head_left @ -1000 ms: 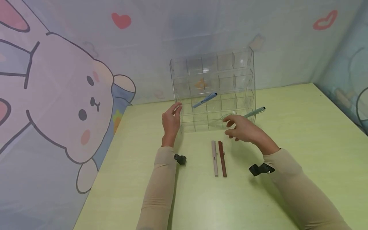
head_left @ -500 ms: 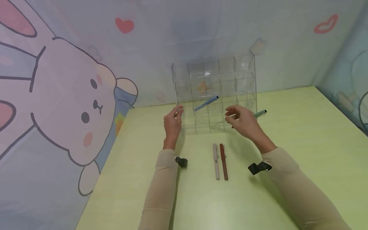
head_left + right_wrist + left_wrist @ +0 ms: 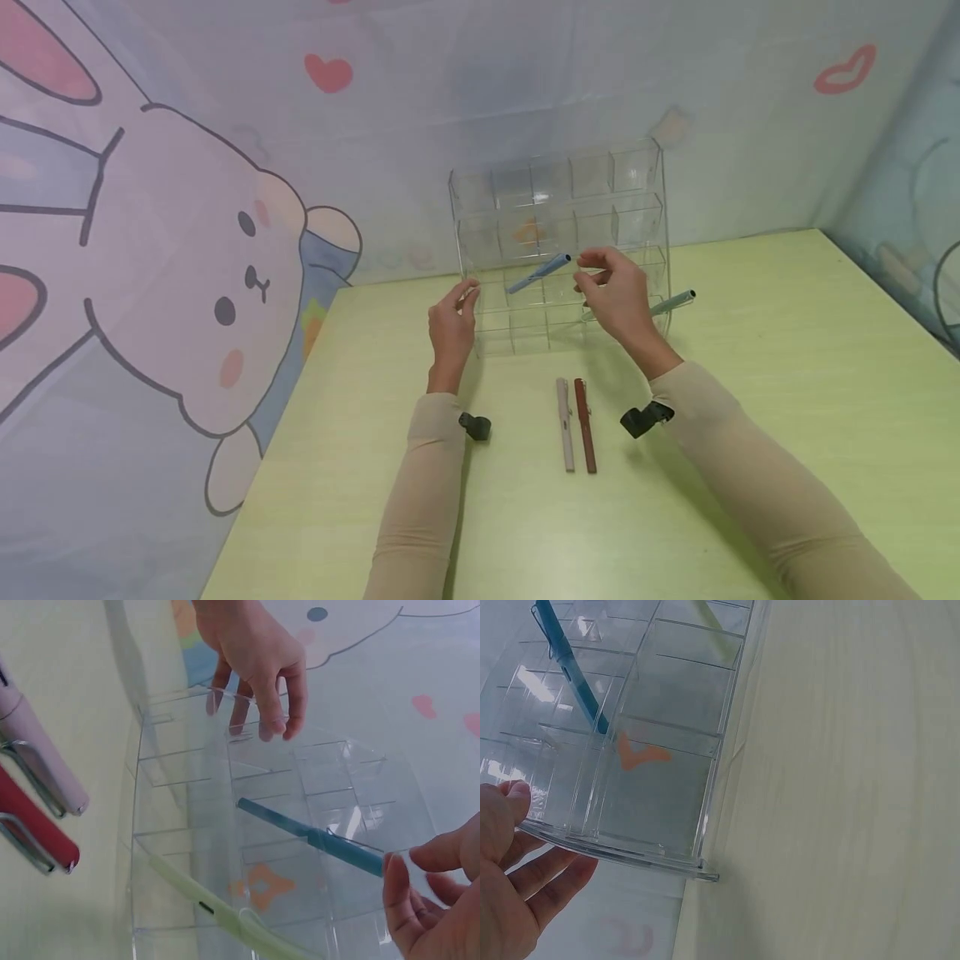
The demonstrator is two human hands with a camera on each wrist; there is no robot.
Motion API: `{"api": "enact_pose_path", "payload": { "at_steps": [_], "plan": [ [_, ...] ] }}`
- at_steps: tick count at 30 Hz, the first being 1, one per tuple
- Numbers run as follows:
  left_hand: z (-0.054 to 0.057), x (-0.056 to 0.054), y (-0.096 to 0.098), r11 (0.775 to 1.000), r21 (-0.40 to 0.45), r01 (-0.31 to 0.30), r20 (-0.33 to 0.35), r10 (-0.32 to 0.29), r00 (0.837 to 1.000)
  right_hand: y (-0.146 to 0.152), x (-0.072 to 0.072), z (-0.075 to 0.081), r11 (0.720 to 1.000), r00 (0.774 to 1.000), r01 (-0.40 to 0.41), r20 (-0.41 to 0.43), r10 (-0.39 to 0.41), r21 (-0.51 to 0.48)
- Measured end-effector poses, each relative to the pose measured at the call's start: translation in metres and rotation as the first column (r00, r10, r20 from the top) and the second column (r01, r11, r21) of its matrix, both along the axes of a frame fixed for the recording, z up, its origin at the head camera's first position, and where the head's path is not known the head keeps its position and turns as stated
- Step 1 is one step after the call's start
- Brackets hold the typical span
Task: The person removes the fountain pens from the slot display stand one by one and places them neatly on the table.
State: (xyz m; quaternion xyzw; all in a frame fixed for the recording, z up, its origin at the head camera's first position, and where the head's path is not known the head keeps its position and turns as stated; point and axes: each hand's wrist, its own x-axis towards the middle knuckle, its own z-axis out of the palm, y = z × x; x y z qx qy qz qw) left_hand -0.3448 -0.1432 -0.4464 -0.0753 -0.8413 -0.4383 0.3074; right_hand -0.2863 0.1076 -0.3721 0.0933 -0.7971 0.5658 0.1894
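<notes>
A clear plastic rack with rows of compartments stands at the back of the table. My left hand grips its left side edge, thumb on one face and fingers on the other in the left wrist view. A blue pen leans diagonally in the rack. By its upper end is my right hand, thumb and fingers bent but apart; in the right wrist view a fingertip is at the pen's end, and contact is unclear. Lower down, a green pen slants in the rack, partly hidden by the right hand.
On the table in front of the rack lie a pale pink pen and a dark red pen, side by side. Behind the rack hangs a printed cloth with a rabbit and hearts.
My right hand has gone up and left, from in front of the green pen to the blue pen's upper end. The left hand stays on the rack's edge.
</notes>
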Motion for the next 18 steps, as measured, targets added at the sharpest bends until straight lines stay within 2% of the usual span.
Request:
{"api": "enact_pose_path", "payload": {
  "at_steps": [6,18],
  "plan": [
    [-0.001,0.000,0.001,1.000,0.007,0.002,0.002,-0.002,1.000,-0.008,-0.010,0.007,0.999,0.992,0.038,0.117,-0.038,0.003],
    [0.001,-0.001,0.001,1.000,0.001,0.009,0.009,-0.009,1.000,-0.019,-0.024,0.009,1.000,0.978,-0.001,0.209,0.004,-0.017]
  ]
}}
